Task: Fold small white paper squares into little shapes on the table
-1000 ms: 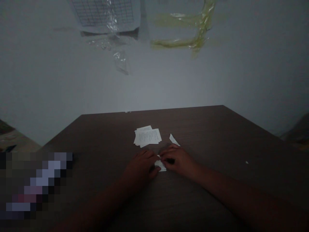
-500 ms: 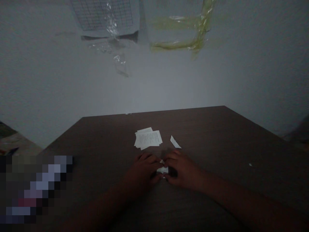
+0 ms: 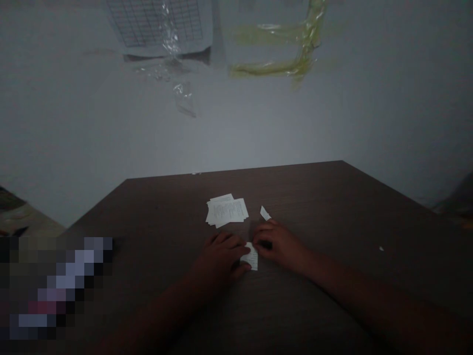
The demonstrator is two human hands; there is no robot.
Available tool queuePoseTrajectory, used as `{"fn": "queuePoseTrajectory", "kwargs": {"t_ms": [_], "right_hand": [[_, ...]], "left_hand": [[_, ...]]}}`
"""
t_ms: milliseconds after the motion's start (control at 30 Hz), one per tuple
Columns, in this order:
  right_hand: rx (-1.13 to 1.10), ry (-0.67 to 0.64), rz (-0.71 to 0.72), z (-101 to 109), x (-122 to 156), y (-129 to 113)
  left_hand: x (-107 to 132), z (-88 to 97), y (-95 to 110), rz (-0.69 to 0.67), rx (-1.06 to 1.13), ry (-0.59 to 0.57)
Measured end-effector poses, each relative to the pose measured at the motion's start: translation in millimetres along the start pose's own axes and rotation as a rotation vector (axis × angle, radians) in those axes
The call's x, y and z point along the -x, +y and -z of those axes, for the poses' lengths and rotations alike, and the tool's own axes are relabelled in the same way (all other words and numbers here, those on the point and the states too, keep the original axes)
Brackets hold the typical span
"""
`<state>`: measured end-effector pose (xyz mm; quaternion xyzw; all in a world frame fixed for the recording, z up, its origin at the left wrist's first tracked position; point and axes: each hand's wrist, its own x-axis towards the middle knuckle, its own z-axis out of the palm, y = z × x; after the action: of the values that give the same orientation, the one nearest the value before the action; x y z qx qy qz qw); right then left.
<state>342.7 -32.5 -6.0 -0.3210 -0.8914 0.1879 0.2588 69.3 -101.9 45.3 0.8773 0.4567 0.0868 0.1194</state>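
A small white slip of paper [image 3: 251, 257] lies on the dark wooden table [image 3: 332, 207] between my hands. My left hand [image 3: 219, 259] rests knuckles up, its thumb and fingertips pinching the slip's left edge. My right hand [image 3: 281, 245] lies just right of the slip with fingers curled down onto its upper right corner. Beyond my hands a loose stack of printed white papers [image 3: 226, 210] lies flat. A small paper scrap [image 3: 265, 213] sits right of the stack, close to my right fingertips.
A grey wall rises behind the table, carrying a taped grid sheet [image 3: 158, 22] and yellowish tape strips [image 3: 281, 47]. A tiny white speck [image 3: 381, 249] lies on the table at the right. A blurred-out patch [image 3: 55, 291] covers the lower left.
The slip shows more of its surface and lies flatter now. My right hand has shifted slightly up and away from it, partly covering the scrap; my left hand stays at its left edge.
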Motion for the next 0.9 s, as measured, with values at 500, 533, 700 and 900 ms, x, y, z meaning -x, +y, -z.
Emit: {"fn": "queuePoseTrajectory", "kwargs": {"t_ms": [500, 533, 700, 900], "right_hand": [[-0.023, -0.126, -0.102, 9.1, 13.9, -34.9], [-0.039, -0.129, -0.105, 10.0, 13.5, -33.3], [-0.063, -0.115, -0.090, 9.3, 14.6, -24.4], [-0.025, -0.080, -0.085, 1.7, 9.1, -14.0]], "left_hand": [[0.9, 0.3, -1.1, -0.002, -0.013, -0.020], [1.1, 0.6, -0.7, 0.007, -0.017, -0.030], [1.2, 3.1, 3.0, 0.027, -0.035, -0.034], [-1.1, 3.7, 4.3, 0.023, -0.027, -0.044]]}}
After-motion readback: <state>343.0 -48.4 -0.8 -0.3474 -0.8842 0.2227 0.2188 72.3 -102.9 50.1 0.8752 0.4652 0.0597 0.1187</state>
